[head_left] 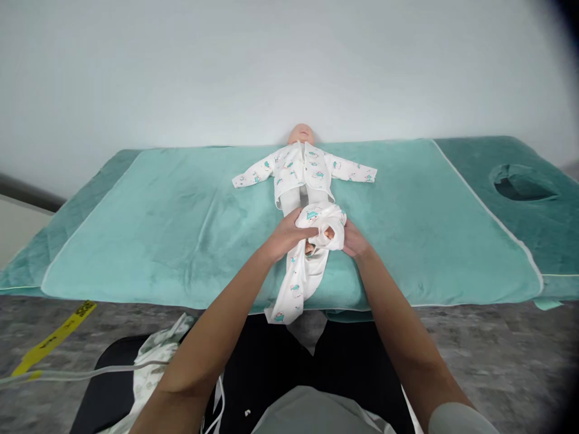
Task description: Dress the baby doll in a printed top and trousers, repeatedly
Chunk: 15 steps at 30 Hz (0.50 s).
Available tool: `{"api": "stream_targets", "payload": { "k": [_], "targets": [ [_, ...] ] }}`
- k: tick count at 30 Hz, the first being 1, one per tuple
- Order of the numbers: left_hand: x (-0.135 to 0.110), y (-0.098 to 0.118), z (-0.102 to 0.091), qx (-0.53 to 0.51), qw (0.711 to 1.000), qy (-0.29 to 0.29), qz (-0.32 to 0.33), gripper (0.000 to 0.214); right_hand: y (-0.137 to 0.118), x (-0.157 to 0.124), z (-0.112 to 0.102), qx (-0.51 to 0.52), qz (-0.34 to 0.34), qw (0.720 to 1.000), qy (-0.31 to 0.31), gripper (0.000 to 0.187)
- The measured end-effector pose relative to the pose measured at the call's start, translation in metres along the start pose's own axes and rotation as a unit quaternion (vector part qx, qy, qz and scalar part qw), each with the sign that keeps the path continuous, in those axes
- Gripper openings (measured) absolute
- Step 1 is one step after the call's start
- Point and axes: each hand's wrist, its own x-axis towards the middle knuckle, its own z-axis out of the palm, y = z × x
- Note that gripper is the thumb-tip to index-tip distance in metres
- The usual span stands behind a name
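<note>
Item one: white printed garment (296, 283), small teal-and-red motifs, gathered at its upper end between your two hands, over the doll's lower legs; its long loose part runs toward you and hangs just past the table's near edge. Two small rounded tips (329, 232) show in its folds; whether they are toes or your fingertips cannot be told.

Your left hand (284, 235): closed on the gathered cloth from its left side, thumb laid across the front. Your right hand (355, 238): against the right side of the same bunch, fingers mostly hidden behind it; you cannot tell from here how firmly they close.

Doll (301, 132): on its back, head toward the wall, white legs pointing at you. Jacket (294, 172): matching print, on the doll, front parted at the hem, sleeves spread to both sides.

Padded table (172, 211): teal cover, pale piping, an oval opening (522, 184) toward its right end. Plain pale wall (289, 66) behind.

Below, at your left: dark seat (108, 392), patterned cloth (151, 361) upon it, pale cable (81, 375), yellow tag (54, 339). Grey mottled floor (488, 343) beneath.
</note>
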Motion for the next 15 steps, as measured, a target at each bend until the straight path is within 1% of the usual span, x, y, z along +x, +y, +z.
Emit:
{"api": "stream_targets", "payload": {
  "k": [1,3,6,9,11,13,15],
  "targets": [
    [-0.001,0.002,0.003,-0.006,1.000,0.007,-0.005,0.060,-0.001,-0.001,0.000,0.003,0.006,1.000,-0.020,0.048],
    [-0.003,0.008,0.004,-0.012,0.999,-0.010,-0.028,0.061,-0.001,-0.002,-0.001,0.009,-0.006,0.999,-0.047,0.049],
    [-0.007,0.016,-0.005,0.003,0.995,-0.077,-0.067,0.059,0.000,-0.001,-0.005,0.012,-0.025,0.998,-0.055,0.048],
    [-0.009,0.016,-0.020,0.040,0.986,-0.137,-0.082,0.052,0.000,0.000,-0.009,0.003,-0.023,0.999,-0.042,0.048],
    [-0.009,0.012,-0.025,0.062,0.985,-0.140,-0.084,0.049,-0.001,-0.001,-0.008,-0.005,-0.023,0.999,-0.038,0.048],
    [-0.010,0.006,-0.024,0.060,0.988,-0.118,-0.075,0.048,-0.003,-0.002,-0.006,-0.011,-0.027,0.999,-0.042,0.046],
    [-0.012,0.003,-0.020,0.040,0.992,-0.098,-0.063,0.053,-0.006,-0.003,-0.002,-0.019,-0.032,0.998,-0.051,0.041]
  ]
}}
